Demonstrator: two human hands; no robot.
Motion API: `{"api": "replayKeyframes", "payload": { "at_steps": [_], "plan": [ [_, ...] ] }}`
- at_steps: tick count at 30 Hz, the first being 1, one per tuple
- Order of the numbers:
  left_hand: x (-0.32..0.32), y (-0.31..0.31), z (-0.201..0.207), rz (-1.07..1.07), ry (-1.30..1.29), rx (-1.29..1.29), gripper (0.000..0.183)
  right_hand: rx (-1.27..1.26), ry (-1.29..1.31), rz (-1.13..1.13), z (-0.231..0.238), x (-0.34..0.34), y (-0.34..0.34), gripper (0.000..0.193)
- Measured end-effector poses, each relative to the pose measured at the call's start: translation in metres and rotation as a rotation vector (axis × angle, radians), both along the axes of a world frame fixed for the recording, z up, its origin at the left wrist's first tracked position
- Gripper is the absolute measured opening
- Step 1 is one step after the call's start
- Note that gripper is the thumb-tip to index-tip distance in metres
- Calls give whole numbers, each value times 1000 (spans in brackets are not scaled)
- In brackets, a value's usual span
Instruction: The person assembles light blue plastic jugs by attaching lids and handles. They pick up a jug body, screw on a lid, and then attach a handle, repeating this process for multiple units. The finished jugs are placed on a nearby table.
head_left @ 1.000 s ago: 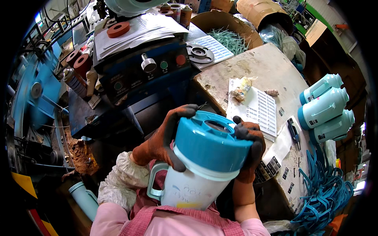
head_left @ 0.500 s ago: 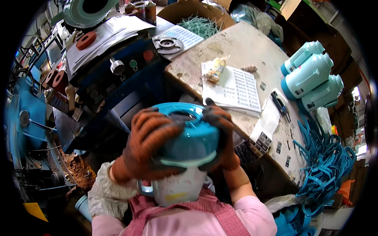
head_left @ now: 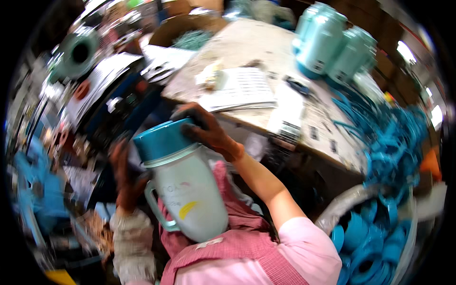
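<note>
A pale mint thermos jug with a side handle and a yellow mark leans against my apron, its dark teal end pointing up and away from me. My right hand, in a dark orange-brown glove, grips the rim of that teal end. Just left of the jug, near its handle, my gloved left hand is held with fingers stretched and nothing in them, somewhat blurred.
Several mint jugs stand on the worn table, with label sheets and a dark cutter. Teal straps hang off its right side above a bag of teal parts. A dark machine stands left.
The jug has tilted and turned, so its side and handle now show. My left hand has let go and moved left; the right still holds the teal end. The view has shifted.
</note>
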State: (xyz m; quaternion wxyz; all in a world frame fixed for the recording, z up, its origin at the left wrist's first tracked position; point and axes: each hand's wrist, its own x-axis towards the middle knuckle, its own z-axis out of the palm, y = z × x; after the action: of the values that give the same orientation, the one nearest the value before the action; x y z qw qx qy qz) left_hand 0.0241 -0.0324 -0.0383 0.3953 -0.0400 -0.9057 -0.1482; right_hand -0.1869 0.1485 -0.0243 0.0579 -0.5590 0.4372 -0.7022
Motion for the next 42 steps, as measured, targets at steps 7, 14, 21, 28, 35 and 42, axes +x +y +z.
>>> {"api": "replayKeyframes", "payload": {
  "at_steps": [7,14,21,28,35,42],
  "plan": [
    [47,65,-56,-99,149,-195,56,462,283,-51,30,-23,43,46],
    [26,53,-71,-341,-103,863,69,496,-105,204,39,-18,84,42],
    [53,97,-18,-988,-576,1675,83,746,157,14,58,-47,99,55],
    [26,157,17,-854,-670,1115,67,887,238,-90,31,-52,80,61],
    [-13,92,35,-787,-580,404,58,657,39,29,-2,-63,60,51],
    [-52,-16,25,-569,-311,779,101,154,-254,302,-3,-37,19,43]
  ]
}}
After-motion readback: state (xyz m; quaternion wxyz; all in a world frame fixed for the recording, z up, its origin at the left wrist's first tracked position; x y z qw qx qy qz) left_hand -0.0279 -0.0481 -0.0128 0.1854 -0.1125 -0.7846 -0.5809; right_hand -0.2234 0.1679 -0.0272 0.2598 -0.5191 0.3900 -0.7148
